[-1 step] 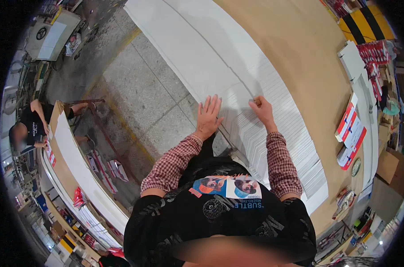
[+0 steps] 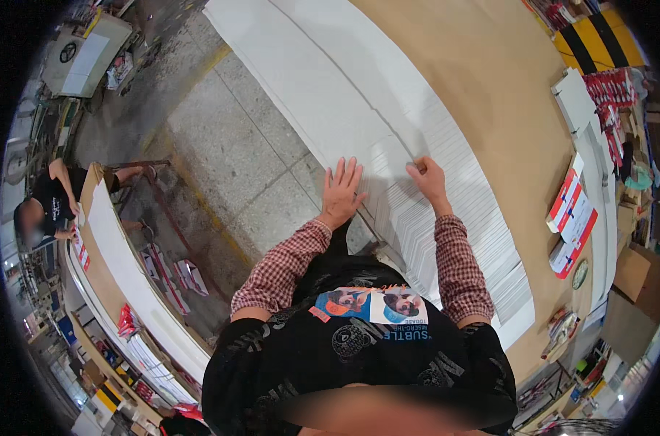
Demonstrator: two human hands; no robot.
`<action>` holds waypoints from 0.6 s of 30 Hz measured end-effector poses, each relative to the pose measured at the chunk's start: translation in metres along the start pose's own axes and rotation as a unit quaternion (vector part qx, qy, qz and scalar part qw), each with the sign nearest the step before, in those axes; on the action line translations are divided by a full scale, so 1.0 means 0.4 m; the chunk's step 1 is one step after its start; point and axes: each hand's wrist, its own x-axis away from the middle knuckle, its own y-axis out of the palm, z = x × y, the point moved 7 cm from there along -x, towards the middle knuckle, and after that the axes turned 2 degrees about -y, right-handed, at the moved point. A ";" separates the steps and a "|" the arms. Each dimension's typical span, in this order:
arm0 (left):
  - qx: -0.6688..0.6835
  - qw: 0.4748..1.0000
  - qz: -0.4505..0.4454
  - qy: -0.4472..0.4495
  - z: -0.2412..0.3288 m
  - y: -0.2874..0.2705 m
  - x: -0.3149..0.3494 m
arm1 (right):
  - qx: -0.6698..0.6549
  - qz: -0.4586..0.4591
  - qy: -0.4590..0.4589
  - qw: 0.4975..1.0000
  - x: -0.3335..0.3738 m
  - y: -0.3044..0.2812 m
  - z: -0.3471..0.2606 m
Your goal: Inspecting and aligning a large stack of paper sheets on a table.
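A long stack of white sheets (image 2: pixel 323 80) runs away from me, its layers fanned out in many thin edges on the near right side. My left hand (image 2: pixel 339 196) lies flat at the stack's left edge, palm down with fingers spread. Just right of it, my right hand (image 2: pixel 429 182) is closed, thumb and forefinger pinched at the dark edge line of the top white sheet (image 2: pixel 384 134). How much of the sheet sits between those fingertips is hidden. Both forearms wear red checked sleeves.
Beneath the stack is a brown tabletop (image 2: pixel 483 80). Red and white boxes (image 2: pixel 573 225) stand along its right side. Concrete floor (image 2: pixel 228 138) lies to the left. Farther left, another person (image 2: pixel 57 200) works at a second table (image 2: pixel 108 232) with white sheets.
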 end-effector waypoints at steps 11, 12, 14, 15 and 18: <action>-0.044 0.999 -0.014 0.001 -0.012 0.028 0.007 | 0.032 -0.080 0.033 0.996 -0.023 -0.034 -0.029; -0.043 0.999 -0.009 -0.003 -0.011 0.024 0.006 | 0.036 -0.082 0.028 0.996 -0.025 -0.035 -0.029; -0.034 0.999 -0.008 0.002 -0.009 0.020 0.011 | -0.032 -0.120 0.102 0.987 -0.021 0.002 -0.002; -0.033 0.999 -0.005 -0.001 -0.008 0.015 0.010 | -0.030 -0.091 0.078 0.992 -0.017 0.015 -0.001; -0.030 0.999 -0.008 0.025 0.010 0.013 -0.008 | 0.074 -0.057 0.000 0.996 -0.027 0.021 0.081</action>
